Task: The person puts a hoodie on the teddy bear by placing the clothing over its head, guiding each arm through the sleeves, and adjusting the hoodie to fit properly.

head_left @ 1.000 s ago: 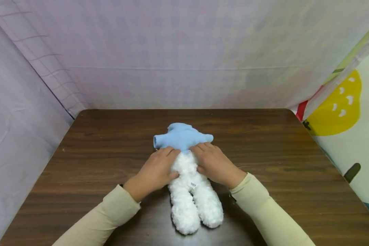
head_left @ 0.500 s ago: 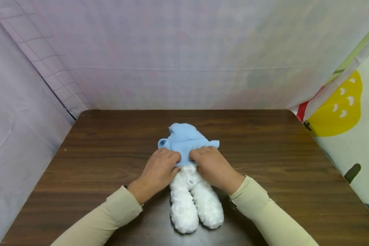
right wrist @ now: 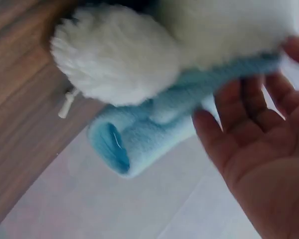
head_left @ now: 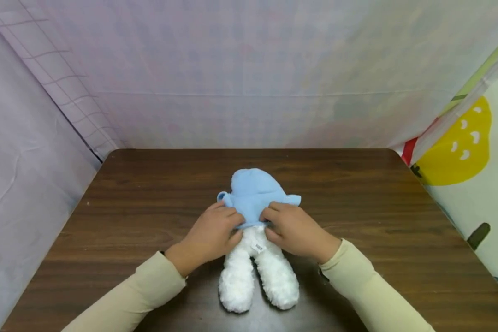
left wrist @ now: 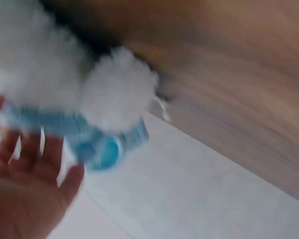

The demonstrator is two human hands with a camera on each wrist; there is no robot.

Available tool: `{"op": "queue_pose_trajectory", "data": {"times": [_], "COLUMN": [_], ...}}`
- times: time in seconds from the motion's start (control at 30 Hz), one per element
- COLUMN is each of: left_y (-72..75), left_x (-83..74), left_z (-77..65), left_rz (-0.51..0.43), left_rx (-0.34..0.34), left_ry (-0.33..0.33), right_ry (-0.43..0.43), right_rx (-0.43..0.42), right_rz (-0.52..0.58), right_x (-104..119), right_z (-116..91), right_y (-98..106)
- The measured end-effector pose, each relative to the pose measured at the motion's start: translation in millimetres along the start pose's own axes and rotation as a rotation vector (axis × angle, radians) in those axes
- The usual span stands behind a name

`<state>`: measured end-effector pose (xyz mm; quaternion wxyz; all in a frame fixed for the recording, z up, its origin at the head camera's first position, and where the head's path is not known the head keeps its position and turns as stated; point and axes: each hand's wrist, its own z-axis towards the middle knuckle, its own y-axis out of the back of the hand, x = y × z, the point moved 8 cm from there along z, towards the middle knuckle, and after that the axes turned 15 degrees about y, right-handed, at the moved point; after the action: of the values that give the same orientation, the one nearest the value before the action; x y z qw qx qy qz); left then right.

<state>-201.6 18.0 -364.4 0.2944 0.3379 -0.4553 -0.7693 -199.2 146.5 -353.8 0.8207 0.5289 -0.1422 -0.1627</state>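
A white fluffy plush toy (head_left: 237,281) lies on the table with its legs toward me and a small tag near its crotch. Over its upper part spreads a light blue doll sweater (head_left: 255,184), its open sleeves sticking out at both sides. My left hand (head_left: 211,233) holds the sweater's lower edge on the left, fingers on the cloth and thumb lower, by the white fur. On the other side my right hand (head_left: 296,228) holds the same edge with curled fingers. The right wrist view shows a hollow sleeve (right wrist: 122,144) below a rounded white fluffy part (right wrist: 114,55).
The dark wooden table (head_left: 128,221) extends around the toy. A pale patterned curtain (head_left: 249,69) hangs behind the back edge, with a white cloth on the left. To the right is a sheet with a yellow fruit print (head_left: 460,143). A white cord end (right wrist: 67,103) dangles by the toy.
The sweater's lower edge has come down over the white body toward me, both hands moving with it. The sweater has shifted slightly right, and the toy's legs have moved slightly left and spread.
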Motion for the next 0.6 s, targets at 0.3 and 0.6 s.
{"op": "queue_pose_trajectory", "data": {"times": [0.3,0.6], "left_y": [1.3,-2.3], "left_x": [1.9,9.2], "left_z": [-2.7,-4.2], "left_rz": [0.018,0.006], "left_rx": [0.040,-0.015], "left_ry": [-0.039,0.081], "right_ry": [-0.058,-0.217], "right_rx": [-0.010,-0.002], "right_rz": [0.009,-0.080], "right_x": [-1.9,-5.5], "right_z": [-6.3,-17.5], "right_y": [0.9,0.7]}}
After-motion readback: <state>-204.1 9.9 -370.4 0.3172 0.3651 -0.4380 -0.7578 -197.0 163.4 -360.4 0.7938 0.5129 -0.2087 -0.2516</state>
